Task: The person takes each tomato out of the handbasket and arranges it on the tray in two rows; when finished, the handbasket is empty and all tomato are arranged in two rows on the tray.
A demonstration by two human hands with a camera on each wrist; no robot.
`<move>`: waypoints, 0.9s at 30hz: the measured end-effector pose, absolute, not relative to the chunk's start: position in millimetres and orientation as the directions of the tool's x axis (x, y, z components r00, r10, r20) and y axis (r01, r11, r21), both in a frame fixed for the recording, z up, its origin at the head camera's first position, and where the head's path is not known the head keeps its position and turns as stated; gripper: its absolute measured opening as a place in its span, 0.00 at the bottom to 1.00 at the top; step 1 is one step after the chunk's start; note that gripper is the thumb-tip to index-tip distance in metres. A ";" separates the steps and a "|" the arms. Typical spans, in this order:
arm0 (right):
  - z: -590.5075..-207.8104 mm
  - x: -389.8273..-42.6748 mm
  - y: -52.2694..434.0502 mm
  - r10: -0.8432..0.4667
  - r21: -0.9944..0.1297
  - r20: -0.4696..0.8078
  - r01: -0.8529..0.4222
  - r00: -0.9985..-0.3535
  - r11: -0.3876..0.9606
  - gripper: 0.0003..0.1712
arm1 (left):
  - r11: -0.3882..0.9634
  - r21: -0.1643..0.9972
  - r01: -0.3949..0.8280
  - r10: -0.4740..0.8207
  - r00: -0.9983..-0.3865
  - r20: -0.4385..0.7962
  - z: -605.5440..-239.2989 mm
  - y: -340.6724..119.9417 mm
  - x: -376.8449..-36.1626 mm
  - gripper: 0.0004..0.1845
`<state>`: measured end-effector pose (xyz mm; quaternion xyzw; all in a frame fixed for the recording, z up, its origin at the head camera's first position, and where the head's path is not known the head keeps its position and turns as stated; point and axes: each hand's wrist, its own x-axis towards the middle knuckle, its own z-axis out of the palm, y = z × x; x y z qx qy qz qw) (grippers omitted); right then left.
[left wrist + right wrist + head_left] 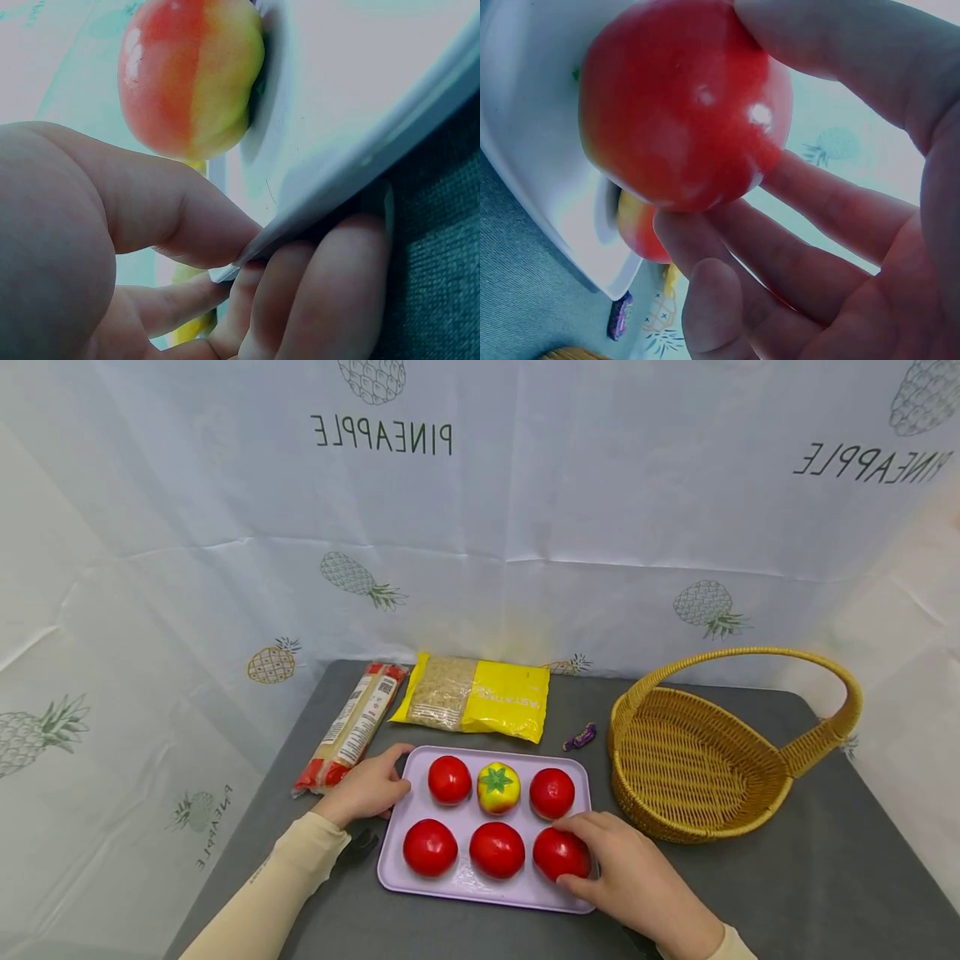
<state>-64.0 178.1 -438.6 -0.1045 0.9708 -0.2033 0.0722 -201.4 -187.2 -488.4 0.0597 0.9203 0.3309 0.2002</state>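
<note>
Your right hand (637, 881) grips a red tomato (561, 853), fingers and thumb curled round it, at the tray's (465, 878) 4 o'clock corner; it looks to be still resting on the tray. Your left hand (367, 789) pinches the tray's rim at 9 o'clock, thumb above and fingers beneath, apparently to steady it. The basket (697, 752) stands empty at 3 o'clock, just beside the tray.
</note>
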 end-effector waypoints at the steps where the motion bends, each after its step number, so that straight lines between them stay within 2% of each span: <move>1: -439.1 -63.9 177.9 -0.233 -0.406 -0.098 -0.175 -0.967 0.897 0.35 | 0.773 0.633 -0.023 0.242 -0.913 -0.328 -488.6 -187.2 -201.2 0.36; 21: -444.8 -64.6 176.8 -0.208 -0.424 -0.144 -0.130 -0.968 0.897 0.38 | 0.772 0.636 -0.008 0.252 -0.914 -0.318 -489.1 -186.4 -201.6 0.35; 27: -441.8 -65.0 182.3 -0.201 -0.401 -0.077 -0.154 -0.977 0.903 0.40 | 0.773 0.634 -0.012 0.247 -0.915 -0.319 -488.5 -186.1 -204.9 0.36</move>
